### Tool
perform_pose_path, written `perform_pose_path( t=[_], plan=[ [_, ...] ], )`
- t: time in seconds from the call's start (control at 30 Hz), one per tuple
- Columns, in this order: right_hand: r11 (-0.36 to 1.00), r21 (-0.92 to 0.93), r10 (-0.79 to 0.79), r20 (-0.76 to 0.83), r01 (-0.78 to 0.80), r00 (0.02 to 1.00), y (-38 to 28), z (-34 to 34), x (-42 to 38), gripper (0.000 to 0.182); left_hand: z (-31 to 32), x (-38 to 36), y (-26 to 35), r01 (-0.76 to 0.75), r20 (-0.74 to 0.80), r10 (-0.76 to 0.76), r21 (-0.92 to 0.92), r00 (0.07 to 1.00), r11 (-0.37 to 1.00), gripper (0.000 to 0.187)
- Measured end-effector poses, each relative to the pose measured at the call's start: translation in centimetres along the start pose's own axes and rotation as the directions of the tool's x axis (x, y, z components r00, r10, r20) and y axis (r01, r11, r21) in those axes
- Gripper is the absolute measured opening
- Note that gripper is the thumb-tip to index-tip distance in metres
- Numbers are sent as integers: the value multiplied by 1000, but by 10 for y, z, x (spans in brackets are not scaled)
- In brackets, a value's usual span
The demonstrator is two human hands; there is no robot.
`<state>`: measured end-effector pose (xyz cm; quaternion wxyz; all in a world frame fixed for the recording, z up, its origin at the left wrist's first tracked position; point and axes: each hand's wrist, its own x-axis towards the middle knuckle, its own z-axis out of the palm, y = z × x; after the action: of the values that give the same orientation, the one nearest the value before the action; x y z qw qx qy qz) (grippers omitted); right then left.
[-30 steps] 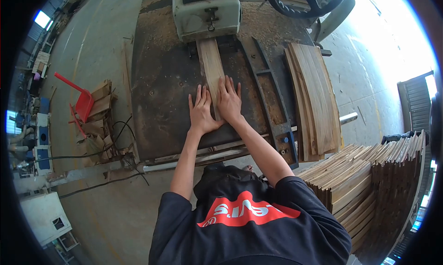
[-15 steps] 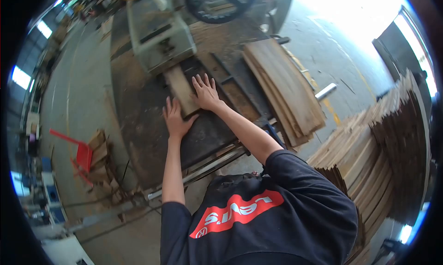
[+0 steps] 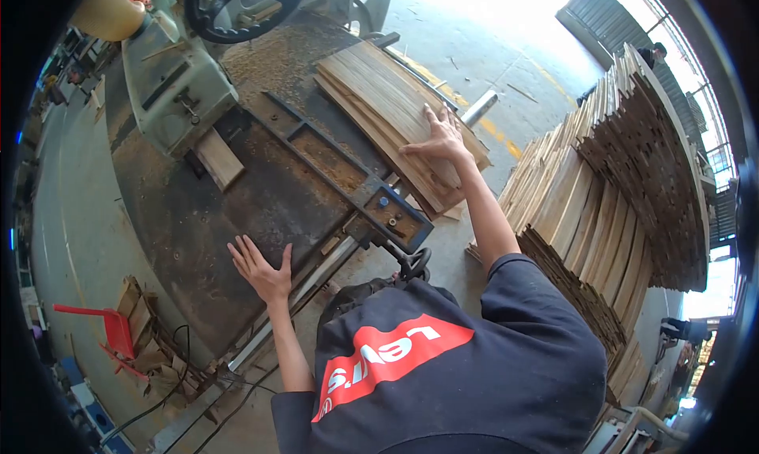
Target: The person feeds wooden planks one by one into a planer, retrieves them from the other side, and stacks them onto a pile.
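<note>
Nearest me, my left hand (image 3: 261,268) lies flat on the dark, sawdust-strewn desk (image 3: 205,209) of the machine, fingers (image 3: 241,248) spread and holding nothing. Further out, my right hand (image 3: 439,142) rests palm-down on the near end of the pile of thin boards (image 3: 379,98) at the desk's right edge, fingers splayed, not gripping. Beyond, a short wooden plank (image 3: 219,160) pokes out from under the green machine housing (image 3: 170,79).

Pale thin wooden slats (image 3: 395,106) stacked flat beside machine table (image 3: 237,217)
</note>
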<state>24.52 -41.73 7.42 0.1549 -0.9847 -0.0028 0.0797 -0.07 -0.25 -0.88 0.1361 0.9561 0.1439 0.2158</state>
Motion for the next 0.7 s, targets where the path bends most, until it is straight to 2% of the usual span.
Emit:
perform_pose_path(
  t=[0.07, 0.17, 0.33, 0.4, 0.53, 0.6, 0.63, 0.67, 0.7],
  plan=[
    [999, 27, 18, -3, -18, 1000, 9, 1, 5, 149, 1, -2, -4, -27, 8, 27, -7, 1000, 1000, 96],
    [1000, 8, 6, 20, -6, 1000, 8, -6, 6, 152, 5, -3, -5, 2, -72, -3, -16, 997, 1000, 87],
    [998, 63, 10, 44, -13, 999, 13, -3, 15, 156, 8, -3, -9, 31, -96, -31, -9, 995, 999, 87],
    [996, 81, 22, 33, -25, 999, 17, -1, 19, 162, 9, -3, -9, 50, -42, -50, -7, 998, 999, 90],
    [999, -38, 34, 21, -33, 999, 15, -8, 23, 163, 8, -2, -12, 65, -38, -66, -19, 997, 998, 90],
    [999, 9, 30, 76, -31, 997, 13, -18, 22, 160, 8, -3, -11, 56, -42, -58, -51, 997, 997, 88],
    [998, -57, -4, 26, 5, 1000, 9, -18, 20, 151, 7, -6, -10, 72, -50, -74, -48, 996, 996, 88],
    [998, -60, -25, 28, 26, 999, 6, -18, 17, 151, 5, -7, -11, 46, -63, -53, -110, 997, 993, 87],
    [1000, 27, -4, 24, 4, 1000, -1, -20, 9, 148, 2, -6, -12, 16, -81, -30, -168, 996, 986, 86]
  ],
)
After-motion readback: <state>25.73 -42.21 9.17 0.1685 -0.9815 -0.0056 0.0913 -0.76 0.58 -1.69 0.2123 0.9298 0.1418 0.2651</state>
